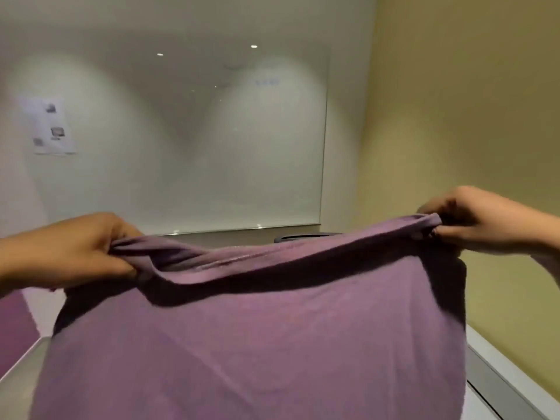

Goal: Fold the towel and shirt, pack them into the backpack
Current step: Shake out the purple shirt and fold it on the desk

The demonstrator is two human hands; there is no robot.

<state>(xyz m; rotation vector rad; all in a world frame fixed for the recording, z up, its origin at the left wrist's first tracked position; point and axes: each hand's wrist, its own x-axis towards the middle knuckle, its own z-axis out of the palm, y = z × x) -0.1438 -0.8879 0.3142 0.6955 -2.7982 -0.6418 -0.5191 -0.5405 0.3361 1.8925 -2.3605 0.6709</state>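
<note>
A purple towel [242,328] hangs spread out in front of me and fills the lower half of the view. My left hand [75,250] grips its top left corner, where the cloth is bunched and twisted. My right hand [472,219] pinches the top right corner between thumb and fingers. The top edge sags between both hands. The towel hides whatever lies below it; no shirt is in sight. A dark curved edge [306,237], possibly the backpack, shows just above the towel's top edge.
A glass whiteboard [212,147] covers the wall ahead, with a paper sheet [50,125] stuck at its left. A yellowish wall [454,116] stands on the right. A white ledge with a grey strip [497,377] runs along the lower right.
</note>
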